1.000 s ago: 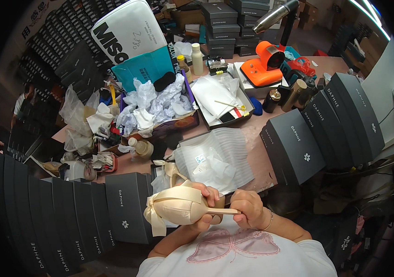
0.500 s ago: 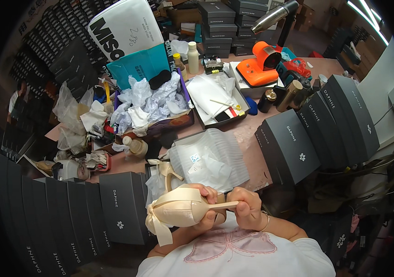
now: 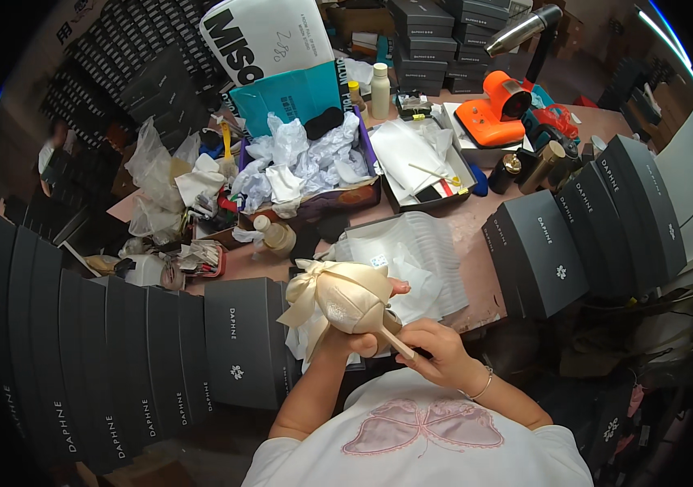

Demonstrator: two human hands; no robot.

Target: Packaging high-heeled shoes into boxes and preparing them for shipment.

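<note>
The cream bow-trimmed shoe (image 3: pixel 352 304) is before you, at the near side of the bench (image 3: pixel 480 276). Your left hand (image 3: pixel 365 345) has its fingers wrapped around it; your right hand's (image 3: pixel 440 349) fingers pinch its heel (image 3: pixel 393 342). Beyond lies white foam wrap (image 3: pixel 436 252); grey boxes (image 3: pixel 241 341) flank you.
</note>
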